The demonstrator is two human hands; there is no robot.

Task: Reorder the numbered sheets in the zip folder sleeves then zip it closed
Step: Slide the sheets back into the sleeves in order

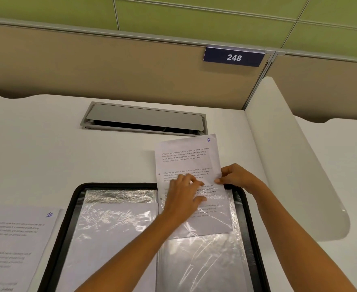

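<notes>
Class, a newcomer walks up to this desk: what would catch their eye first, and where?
At centre right, the sheet marked 5 sits partly inside a clear sleeve of the open zip folder; the left hand lies on it and the right hand pinches its edge. A sheet marked 10 lies on the desk at lower left, and a blue 248 sign hangs on the partition.

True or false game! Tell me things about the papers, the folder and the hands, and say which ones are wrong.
1. The black zip folder lies open. True.
2. The white printed sheet is fully inside the clear plastic sleeve. False: its top part sticks out.
3. The right hand pinches that sheet's edge. True.
4. The blue wall sign reads 842. False: it reads 248.
5. The sheet marked 10 is in the folder. False: it lies on the white desk, left of the folder.
</notes>
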